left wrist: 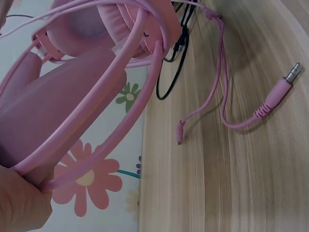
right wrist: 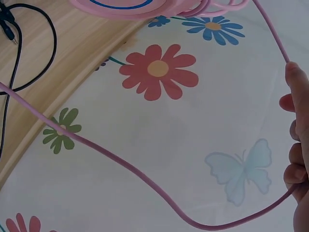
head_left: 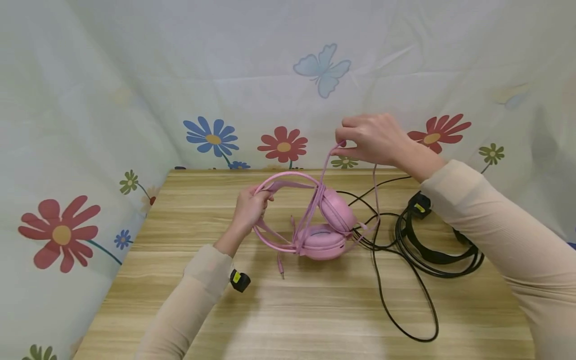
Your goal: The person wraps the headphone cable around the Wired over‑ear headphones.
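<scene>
Pink over-ear headphones (head_left: 326,245) are tilted above the wooden table, their ear cups toward the right. My left hand (head_left: 250,207) grips them by the headband (left wrist: 91,106). A pink cable (right wrist: 159,191) is wound around the headphones near the ear cups. Up and to the right, my right hand (head_left: 371,137) pinches this cable between thumb and fingers; one stretch runs taut to the headphones and another hangs down from the hand in a loop. A pink audio plug (left wrist: 277,94) with a metal tip dangles below the headband, beside a second, smaller plug end (left wrist: 180,133).
Black cables (head_left: 436,320) lie looped on the right side of the wooden table (head_left: 189,200), with a black strap (head_left: 427,252) among them. A black block with a yellow mark (head_left: 240,281) is by the left wrist. Behind the table hangs a flower-printed cloth (head_left: 252,90).
</scene>
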Tool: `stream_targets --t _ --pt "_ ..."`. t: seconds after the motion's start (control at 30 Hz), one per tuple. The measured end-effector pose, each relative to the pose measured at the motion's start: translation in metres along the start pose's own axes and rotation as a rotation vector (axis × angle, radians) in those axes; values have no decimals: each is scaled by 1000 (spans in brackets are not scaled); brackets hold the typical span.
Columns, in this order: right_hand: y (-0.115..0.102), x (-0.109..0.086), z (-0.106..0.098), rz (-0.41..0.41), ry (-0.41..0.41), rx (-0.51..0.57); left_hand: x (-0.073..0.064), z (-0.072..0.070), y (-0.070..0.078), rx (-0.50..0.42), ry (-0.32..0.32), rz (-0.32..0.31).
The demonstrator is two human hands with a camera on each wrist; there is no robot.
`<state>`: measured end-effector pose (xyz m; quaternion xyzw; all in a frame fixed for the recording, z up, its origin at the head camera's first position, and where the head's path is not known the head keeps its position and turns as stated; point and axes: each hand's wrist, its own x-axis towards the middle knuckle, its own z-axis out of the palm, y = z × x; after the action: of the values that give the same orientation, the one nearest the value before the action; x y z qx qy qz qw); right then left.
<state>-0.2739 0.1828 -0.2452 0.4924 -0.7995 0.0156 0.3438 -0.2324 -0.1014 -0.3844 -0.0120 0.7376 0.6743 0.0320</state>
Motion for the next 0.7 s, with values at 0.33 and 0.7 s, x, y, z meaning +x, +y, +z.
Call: stream_targets --t 0.33,0.7 --pt "5 -16 12 138 -203 100 -5 -6 -6 -191 -221 27" --pt "5 -40 43 184 -288 382 -9 -10 -8 -448 -435 32"
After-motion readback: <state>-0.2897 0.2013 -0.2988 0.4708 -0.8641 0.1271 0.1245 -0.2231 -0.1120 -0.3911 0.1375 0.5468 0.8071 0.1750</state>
